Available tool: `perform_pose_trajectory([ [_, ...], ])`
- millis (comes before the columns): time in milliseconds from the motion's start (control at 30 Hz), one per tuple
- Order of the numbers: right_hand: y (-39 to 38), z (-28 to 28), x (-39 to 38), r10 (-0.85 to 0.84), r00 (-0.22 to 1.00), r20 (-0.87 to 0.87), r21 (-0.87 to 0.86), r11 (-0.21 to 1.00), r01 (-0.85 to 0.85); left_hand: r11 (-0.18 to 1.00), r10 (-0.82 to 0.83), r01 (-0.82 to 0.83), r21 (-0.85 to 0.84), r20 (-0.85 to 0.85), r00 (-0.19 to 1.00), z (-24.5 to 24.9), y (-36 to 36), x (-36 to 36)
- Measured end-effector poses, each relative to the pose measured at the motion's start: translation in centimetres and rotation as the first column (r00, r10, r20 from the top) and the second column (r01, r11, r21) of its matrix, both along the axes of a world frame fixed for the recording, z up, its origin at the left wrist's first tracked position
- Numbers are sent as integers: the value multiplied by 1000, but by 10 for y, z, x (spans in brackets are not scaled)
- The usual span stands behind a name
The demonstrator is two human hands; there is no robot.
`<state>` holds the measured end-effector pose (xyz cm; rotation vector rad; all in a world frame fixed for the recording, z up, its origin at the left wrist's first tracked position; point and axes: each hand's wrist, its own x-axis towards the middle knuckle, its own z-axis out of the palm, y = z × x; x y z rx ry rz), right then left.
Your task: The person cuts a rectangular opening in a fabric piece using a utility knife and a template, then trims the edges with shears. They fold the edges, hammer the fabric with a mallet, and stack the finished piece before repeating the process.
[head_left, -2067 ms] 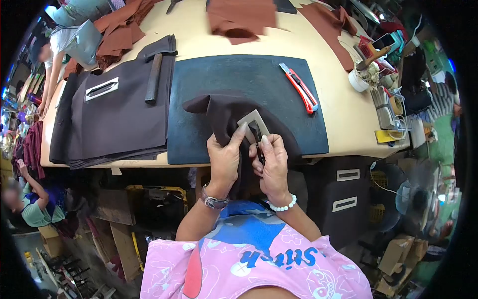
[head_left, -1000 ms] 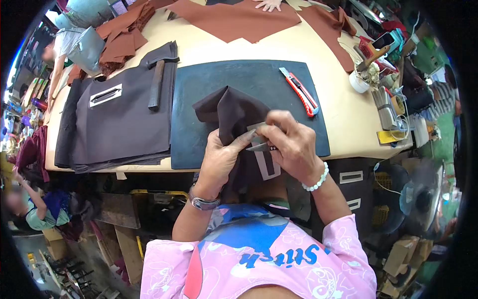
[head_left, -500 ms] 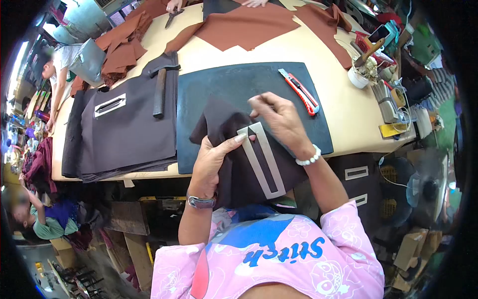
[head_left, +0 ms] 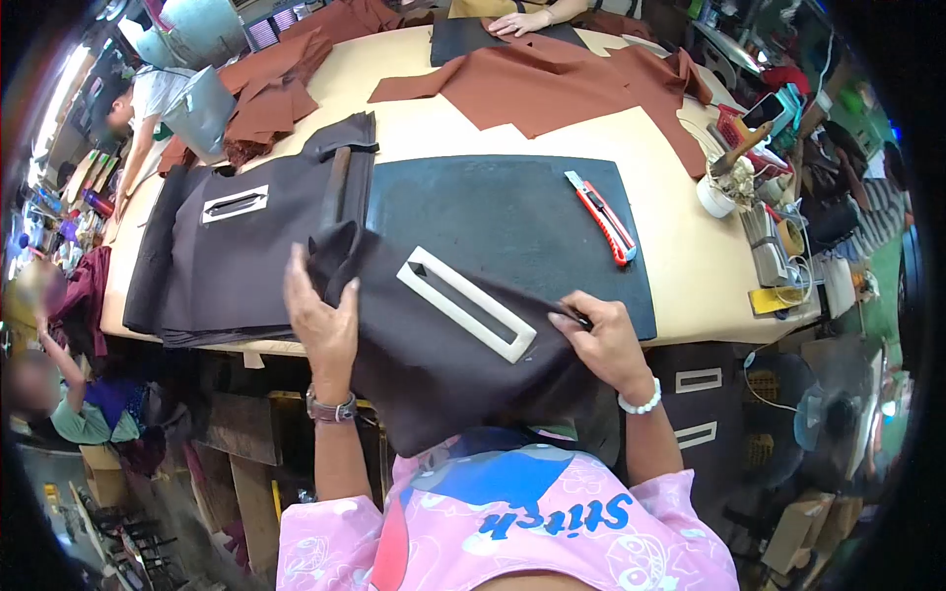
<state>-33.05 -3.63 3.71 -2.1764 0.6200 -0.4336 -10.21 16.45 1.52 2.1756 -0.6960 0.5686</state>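
A dark brown fabric piece hangs between my hands at the table's near edge. A pale rectangular frame with a long slot lies on its face. My right hand pinches the piece's right edge between thumb and fingers. At the other end, my left hand has its fingers and thumb apart, touching the bunched left corner. Behind the fabric lies a black cutting mat with a red utility knife on it.
To the left is a stack of dark fabric pieces, the top one bearing a pale frame; a hammer rests there. Rust-brown material spreads across the back near another person's hand. A white pot with a brush stands right.
My right hand has come down and now grips the fabric's right edge. My left hand has moved left, its grip loosened. The piece is spread wider, its frame more slanted.
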Motion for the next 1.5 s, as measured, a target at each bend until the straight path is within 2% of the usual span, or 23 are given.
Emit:
perform_pose_trajectory([
  [100, 12, 2, 23, 231, 967, 112, -211, 956, -204, 964, -214, 192, 185, 104, 971, 39, 0, -10],
  [133, 17, 4, 29, 327, 937, 123, -293, 914, -281, 867, -416, 414, 279, -53, 908, 53, -3, -14],
  [200, 29, 13, 39, 444, 884, 149, -336, 863, -377, 488, -673, 711, 507, -300, 676, 73, -15, -22],
  [267, 32, 24, 39, 503, 853, 141, -372, 825, -425, 58, -691, 873, 484, -612, 385, 82, -33, -22],
  [300, 33, 30, 36, 507, 853, 124, -382, 817, -431, -31, -668, 922, 387, -694, 268, 79, -39, -20],
  [400, 26, 33, 30, 439, 890, 122, -418, 836, -355, -101, -549, 941, 322, -807, 218, 93, -41, -10],
  [467, 11, 27, 27, 340, 932, 124, -463, 851, -248, -105, -557, 959, 264, -815, 163, 103, -31, 8],
  [500, 2, 27, 26, 264, 958, 110, -493, 852, -178, -47, -450, 957, 285, -862, 235, 112, -23, 18],
  [533, -9, 22, 26, 184, 971, 152, -495, 865, -86, 84, -423, 969, 232, -872, 246, 120, -11, 29],
  [600, -30, 11, 25, -33, 970, 240, -479, 865, 148, 357, -363, 885, 298, -829, 426, 126, 23, 66],
  [700, -48, 1, 19, -177, 933, 312, -324, 904, 280, 827, -146, 479, 293, -712, 687, 111, 100, 141],
  [733, -51, -6, 16, -216, 926, 309, -246, 922, 297, 955, 46, 192, 226, -752, 657, 111, 115, 143],
  [767, -50, -13, 15, -257, 919, 300, -165, 935, 315, 984, -26, 157, 84, -805, 593, 106, 120, 139],
  [800, -47, -17, 17, -277, 914, 295, -98, 943, 317, 992, -108, 111, -58, -843, 527, 98, 123, 133],
  [867, -37, -26, 19, -317, 910, 268, 32, 947, 320, 997, 64, -60, 37, -843, 534, 77, 94, 103],
  [900, -32, -33, 23, -286, 901, 325, 132, 958, 256, 996, -58, 80, -28, -914, 402, 57, 84, 98],
  [933, -24, -32, 24, -263, 917, 299, 231, 953, 198, 980, -97, 197, -18, -910, 402, 31, 67, 91],
  [967, -15, -27, 26, -241, 931, 276, 328, 934, 144, 989, -131, 117, -90, -903, 409, 23, 34, 55],
  [1000, -6, -21, 27, -222, 941, 256, 421, 902, 98, 990, -141, 89, -109, -776, 615, -15, 12, 45],
  [1067, 16, -8, 28, -145, 954, 264, 553, 833, -26, 882, -469, 211, -421, -827, 310, -10, -42, 7],
  [1133, 32, -7, 29, -110, 938, 328, 609, 784, -120, 664, -747, 103, -740, -654, 117, -8, -81, -25],
  [1233, 48, -14, 29, -211, 900, 381, 773, 607, -185, 541, -818, 13, -841, -523, 240, -1, -109, -62],
  [1500, 47, -41, 41, -346, 882, 321, 816, 574, -72, 480, -829, 37, -876, -439, 346, 0, -95, -73],
])
